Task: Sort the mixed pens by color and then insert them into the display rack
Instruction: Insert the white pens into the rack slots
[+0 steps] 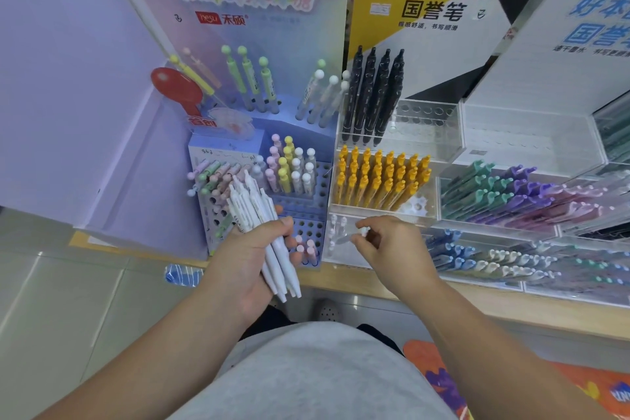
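A bundle of white pens [262,215] is gripped in the left hand [245,259], with the fingers and thumb curled round the barrels; the tips are pointed near and slightly right, and the clip ends are fanned out far over the blue rack [308,211]. The bundle is held just in front of the rack's near left part, above its empty holes. The right hand [392,245] is held to the right of it, fingers curled, with a pale pen [364,232] pinched between thumb and forefinger; the pen is blurred and little of it can be made out. This hand is placed over a clear compartment [332,254] just right of the rack, in which a few white pens are stood. In the rack's far holes, ball-topped pens [289,167] are set upright in columns of pink, yellow and white, and a few pink ones are seen at its near edge. A loose heap of mixed pastel pens [218,177] is laid across the rack's left side. Yellow pens [381,177] are packed in a clear tray to the right, with black pens [371,95] stood beyond them
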The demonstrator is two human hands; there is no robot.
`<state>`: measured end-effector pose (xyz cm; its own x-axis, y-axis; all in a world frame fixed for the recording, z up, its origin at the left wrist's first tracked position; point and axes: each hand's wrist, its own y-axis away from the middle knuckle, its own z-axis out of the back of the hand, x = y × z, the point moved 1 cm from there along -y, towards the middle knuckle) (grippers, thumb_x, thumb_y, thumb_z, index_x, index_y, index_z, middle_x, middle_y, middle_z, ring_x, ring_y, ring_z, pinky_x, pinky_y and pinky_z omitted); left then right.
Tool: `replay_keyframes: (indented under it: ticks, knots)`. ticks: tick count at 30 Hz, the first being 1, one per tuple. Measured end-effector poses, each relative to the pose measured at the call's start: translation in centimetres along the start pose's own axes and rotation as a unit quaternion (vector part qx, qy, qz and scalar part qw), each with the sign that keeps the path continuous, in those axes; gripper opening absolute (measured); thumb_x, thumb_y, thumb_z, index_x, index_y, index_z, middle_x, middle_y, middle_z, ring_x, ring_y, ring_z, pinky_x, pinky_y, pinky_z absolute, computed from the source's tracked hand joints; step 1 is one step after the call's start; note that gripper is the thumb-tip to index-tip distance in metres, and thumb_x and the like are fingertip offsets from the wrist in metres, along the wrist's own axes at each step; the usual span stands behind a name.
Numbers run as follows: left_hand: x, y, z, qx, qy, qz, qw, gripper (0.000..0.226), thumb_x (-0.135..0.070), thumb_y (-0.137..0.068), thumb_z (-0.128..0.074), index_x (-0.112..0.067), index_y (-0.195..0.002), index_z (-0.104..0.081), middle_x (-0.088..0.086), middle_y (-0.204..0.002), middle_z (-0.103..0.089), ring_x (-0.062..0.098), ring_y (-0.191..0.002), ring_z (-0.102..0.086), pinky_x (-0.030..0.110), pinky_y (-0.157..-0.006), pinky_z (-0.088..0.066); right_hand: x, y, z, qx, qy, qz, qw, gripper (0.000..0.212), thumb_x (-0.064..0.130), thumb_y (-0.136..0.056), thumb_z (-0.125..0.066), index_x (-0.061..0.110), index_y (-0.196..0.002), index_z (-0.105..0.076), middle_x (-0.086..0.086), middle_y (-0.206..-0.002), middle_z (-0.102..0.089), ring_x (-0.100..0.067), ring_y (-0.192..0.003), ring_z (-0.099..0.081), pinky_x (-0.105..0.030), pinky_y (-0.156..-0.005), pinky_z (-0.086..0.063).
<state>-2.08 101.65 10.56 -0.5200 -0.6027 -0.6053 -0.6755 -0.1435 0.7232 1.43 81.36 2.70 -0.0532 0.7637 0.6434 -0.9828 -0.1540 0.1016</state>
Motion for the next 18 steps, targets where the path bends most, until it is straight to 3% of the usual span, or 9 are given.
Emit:
replay_keyframes:
  ticks: [5,12,18]
  knots:
    - [0.0,0.0,-0.1,-0.002,-0.001,0.004,1.0,0.017,-0.002,-0.089,-0.065,-0.012,-0.103,-0.07,0.003,-0.068,-0.068,0.013,-0.057,-0.065,0.027,-0.055,-0.058,0.2,-0.2,-2.1,0.005,-0.029,-0.004,1.0,0.026,0.025,-0.086,-0.077,0.015,-0.11,-0.074,0.001,-0.085,-0.073,-0.017,-0.075,-0.066,-0.032,-0.074,-0.055]
    - [0.2,-0.2,0.4,-0.002,-0.012,-0.001,1.0,0.025,-0.004,-0.088,-0.066,-0.01,-0.112,-0.068,0.004,-0.071,-0.068,0.014,-0.061,-0.065,0.028,-0.056,-0.059,-0.4,-0.5,-3.5,-0.01,0.008,0.022,1.0,0.011,0.022,-0.087,-0.074,0.016,-0.097,-0.074,0.004,-0.076,-0.066,-0.015,-0.068,-0.056,-0.025,-0.063,-0.041]
    - [0.5,-0.1,0.5,-0.011,-0.014,0.004,1.0,0.025,-0.004,-0.085,-0.068,-0.011,-0.109,-0.069,0.004,-0.07,-0.069,0.014,-0.06,-0.065,0.028,-0.055,-0.058,-0.3,0.6,-3.8,-0.071,-0.023,0.055,0.996,0.021,0.009,-0.078,-0.081,0.012,-0.097,-0.073,-0.001,-0.089,-0.067,-0.012,-0.067,-0.06,-0.026,-0.066,-0.053]
